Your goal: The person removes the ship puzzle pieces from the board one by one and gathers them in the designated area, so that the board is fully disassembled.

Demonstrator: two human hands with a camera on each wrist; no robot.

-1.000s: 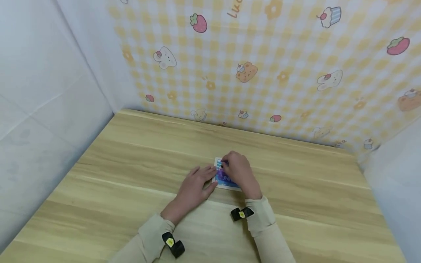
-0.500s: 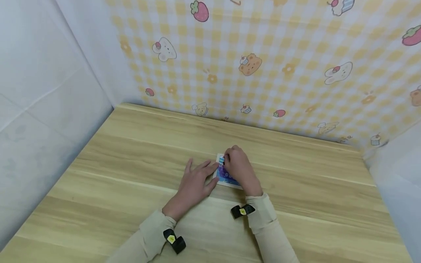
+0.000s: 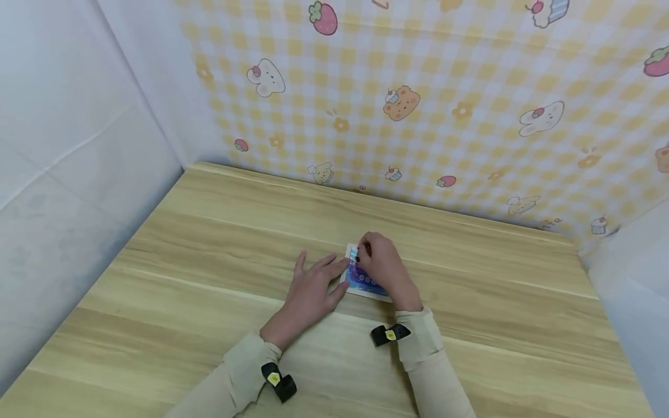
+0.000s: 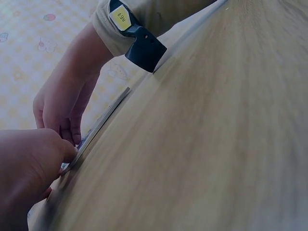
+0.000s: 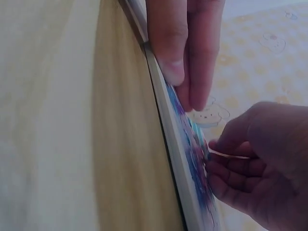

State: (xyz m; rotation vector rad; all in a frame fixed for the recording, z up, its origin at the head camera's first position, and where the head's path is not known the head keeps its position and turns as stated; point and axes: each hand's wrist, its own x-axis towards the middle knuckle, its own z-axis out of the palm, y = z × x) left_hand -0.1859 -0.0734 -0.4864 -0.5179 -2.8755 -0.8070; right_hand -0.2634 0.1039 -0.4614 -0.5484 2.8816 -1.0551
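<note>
A small flat board (image 3: 359, 284) with a blue and purple picture and a pale border lies on the wooden table. My left hand (image 3: 308, 293) rests at its left side, fingers spread, with the thumb and a fingertip touching the border. Over the upper part of the picture, my right hand (image 3: 384, 267) has its fingers curled and appears to pinch a small dark piece (image 3: 358, 259) against the surface. In the right wrist view, the right thumb and fingertips (image 5: 216, 178) meet close to the picture (image 5: 195, 159). The right hand covers the board's upper right part.
Wood-grain table (image 3: 183, 273) surrounds the board. Behind it hangs a yellow checked cloth (image 3: 366, 69) with cartoon prints, and a white wall covering (image 3: 68, 145) stands on the left. Black bands (image 3: 279, 382) are on both sleeves.
The left fingers have spread wider at the border. The right fingertips have shifted slightly over the picture, staying near its upper part. The head view has tilted a little.
</note>
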